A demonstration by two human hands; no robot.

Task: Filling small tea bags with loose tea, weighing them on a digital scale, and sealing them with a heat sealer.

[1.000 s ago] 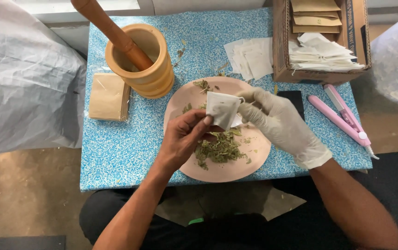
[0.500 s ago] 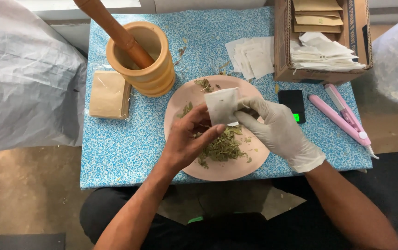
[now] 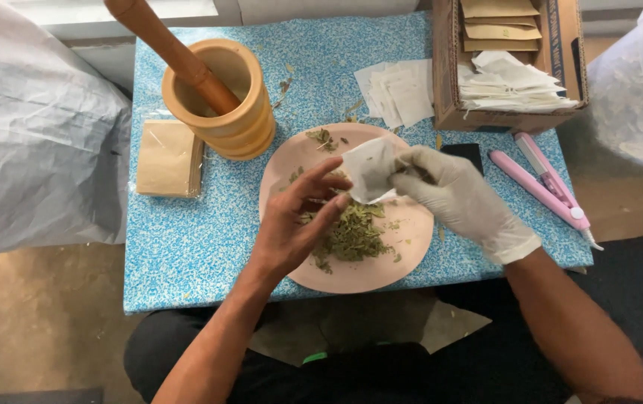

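A pink plate (image 3: 404, 258) in the middle of the blue speckled table (image 3: 194, 247) carries a heap of dried green herbs (image 3: 351, 236). My right hand (image 3: 464, 198), in a white glove, holds a small white paper bag (image 3: 370, 168) above the plate's far side. My bare left hand (image 3: 299, 217) hovers over the herbs with fingertips pinched together at the bag's lower edge; whether it grips herbs is hidden.
A wooden mortar (image 3: 224, 101) with a pestle (image 3: 172, 49) stands at the back left, a packet of brown sachets (image 3: 168, 157) beside it. Loose white bags (image 3: 400, 90), a cardboard box (image 3: 512, 63) of bags, a pink sealer tool (image 3: 542, 179) and a small black scale (image 3: 462, 154) lie to the right.
My left hand has dropped from the bag's mouth to the herb heap and come back up to the bag's edge. The gloved hand has shifted the bag slightly.
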